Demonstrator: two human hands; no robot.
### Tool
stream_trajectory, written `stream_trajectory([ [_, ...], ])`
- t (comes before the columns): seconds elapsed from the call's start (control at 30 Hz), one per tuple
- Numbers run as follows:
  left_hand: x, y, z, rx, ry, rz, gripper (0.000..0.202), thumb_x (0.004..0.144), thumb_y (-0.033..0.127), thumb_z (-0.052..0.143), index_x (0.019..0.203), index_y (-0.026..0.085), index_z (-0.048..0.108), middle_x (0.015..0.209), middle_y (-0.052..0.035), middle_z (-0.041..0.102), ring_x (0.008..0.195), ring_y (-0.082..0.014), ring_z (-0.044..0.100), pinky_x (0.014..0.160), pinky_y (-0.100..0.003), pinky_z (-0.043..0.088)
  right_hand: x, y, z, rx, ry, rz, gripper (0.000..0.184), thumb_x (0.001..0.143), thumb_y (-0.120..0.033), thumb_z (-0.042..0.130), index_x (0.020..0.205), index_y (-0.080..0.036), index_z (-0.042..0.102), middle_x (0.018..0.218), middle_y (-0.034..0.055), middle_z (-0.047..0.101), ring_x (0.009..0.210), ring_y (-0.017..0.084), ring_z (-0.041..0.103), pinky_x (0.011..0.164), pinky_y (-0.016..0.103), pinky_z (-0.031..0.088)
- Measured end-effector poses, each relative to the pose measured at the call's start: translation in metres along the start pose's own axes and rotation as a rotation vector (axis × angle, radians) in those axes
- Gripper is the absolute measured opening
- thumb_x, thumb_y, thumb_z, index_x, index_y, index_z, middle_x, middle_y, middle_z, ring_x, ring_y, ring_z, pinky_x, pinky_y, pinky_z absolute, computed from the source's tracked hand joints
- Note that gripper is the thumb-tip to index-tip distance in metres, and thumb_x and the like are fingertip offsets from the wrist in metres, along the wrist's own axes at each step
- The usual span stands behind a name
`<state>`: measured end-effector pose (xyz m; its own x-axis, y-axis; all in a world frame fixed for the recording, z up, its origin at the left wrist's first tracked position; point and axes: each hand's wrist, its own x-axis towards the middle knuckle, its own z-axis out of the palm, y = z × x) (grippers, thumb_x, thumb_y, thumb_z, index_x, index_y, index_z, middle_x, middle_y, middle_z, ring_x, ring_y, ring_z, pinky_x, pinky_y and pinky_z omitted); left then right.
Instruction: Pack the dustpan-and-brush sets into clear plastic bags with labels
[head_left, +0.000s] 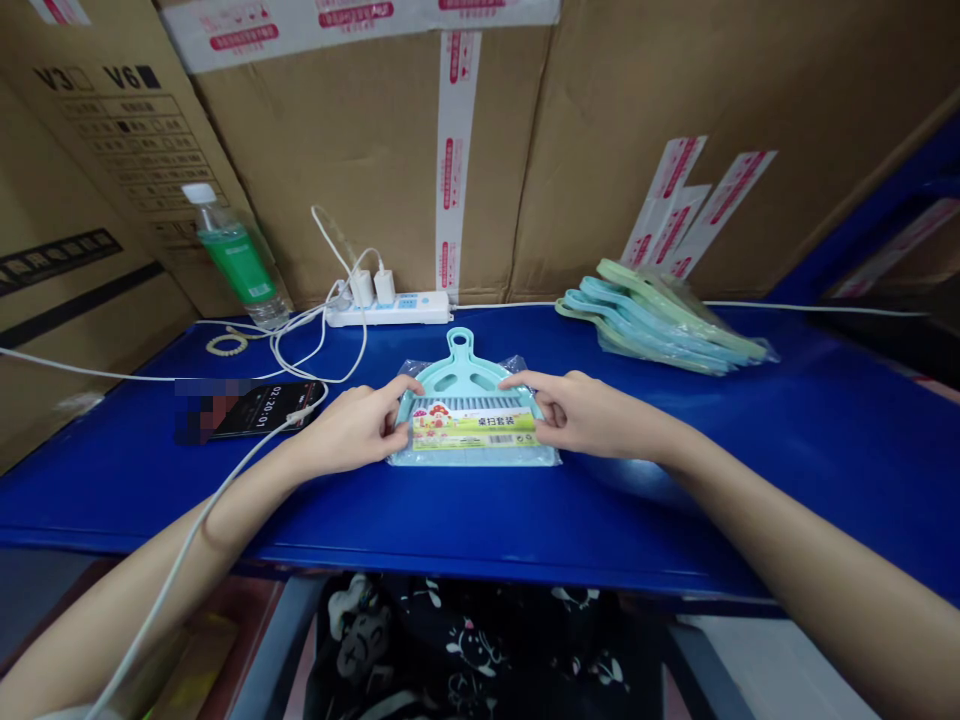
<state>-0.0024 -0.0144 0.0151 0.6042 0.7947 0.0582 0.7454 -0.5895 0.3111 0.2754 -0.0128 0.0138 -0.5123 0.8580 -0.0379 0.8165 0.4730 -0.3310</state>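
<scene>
dustpan set (474,420), one, mid-frame, its sides pinched between thumb and curled fingers of left hand (367,422) and right hand (581,412); one bottle (238,262), upper left; two chargers (362,288) beyond.

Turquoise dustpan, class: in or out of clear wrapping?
The dustpan is in, at least mostly: crinkled clear film shows past its edges. Whether film covers the handle, I cannot tell.

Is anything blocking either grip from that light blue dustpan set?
Nothing visible except its clear wrap: the left grip and right grip are at the sides of the light blue dustpan set. The white cable crosses the left forearm, out of the way.
</scene>
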Motion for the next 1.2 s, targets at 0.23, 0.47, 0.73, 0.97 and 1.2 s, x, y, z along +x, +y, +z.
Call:
stream_trajectory([
  [0.23,0.001,0.003,-0.001,0.199,-0.023,-0.034,0.038,0.085,0.023,0.043,0.122,0.017,0.049,0.049,0.0092,0.052,0.044,-0.0135,0.052,0.05,-0.023,0.036,-0.002,-0.001,-0.002,-0.038,0.027,-0.048,0.05,0.076,-0.017,0.05,0.125,-0.016,0.058,0.06,-0.002,0.057,0.056,0.015,0.051,0.054,0.026,0.034],
  [0.47,-0.002,0.007,0.004,0.38,0.107,0.153,0.035,0.095,0.028,0.036,0.121,0.021,0.058,0.073,-0.0015,0.068,0.06,-0.016,0.062,0.057,-0.025,0.043,-0.001,-0.011,-0.002,-0.093,0.119,-0.291,0.039,0.087,-0.021,0.042,0.118,-0.018,0.065,0.061,-0.0007,0.061,0.052,0.013,0.049,0.054,0.025,0.032],
  [0.73,-0.002,0.012,0.012,0.408,-0.047,0.37,0.047,0.091,0.014,0.041,0.134,0.03,0.051,0.093,-0.0017,0.069,0.075,-0.0153,0.065,0.07,-0.025,0.049,0.002,-0.018,0.011,-0.139,0.082,-0.485,0.037,0.09,-0.018,0.044,0.118,-0.021,0.067,0.072,0.0045,0.068,0.066,0.017,0.056,0.066,0.03,0.039],
  [0.97,0.001,0.019,0.008,0.441,-0.104,0.26,0.048,0.086,0.012,0.047,0.129,0.031,0.057,0.106,-0.0032,0.071,0.088,-0.0186,0.068,0.075,-0.029,0.052,0.001,-0.015,0.005,-0.213,0.027,-0.424,0.043,0.081,-0.008,0.046,0.11,-0.025,0.073,0.077,0.0045,0.072,0.071,0.018,0.059,0.07,0.03,0.041],
  [1.2,-0.001,0.012,-0.008,0.299,-0.077,0.165,0.039,0.084,0.014,0.044,0.106,0.028,0.073,0.095,0.0004,0.075,0.078,-0.0164,0.069,0.067,-0.025,0.049,-0.007,0.002,-0.017,-0.081,-0.113,-0.269,0.049,0.075,-0.005,0.043,0.104,-0.028,0.075,0.079,0.0007,0.076,0.058,0.013,0.057,0.059,0.025,0.041],
])
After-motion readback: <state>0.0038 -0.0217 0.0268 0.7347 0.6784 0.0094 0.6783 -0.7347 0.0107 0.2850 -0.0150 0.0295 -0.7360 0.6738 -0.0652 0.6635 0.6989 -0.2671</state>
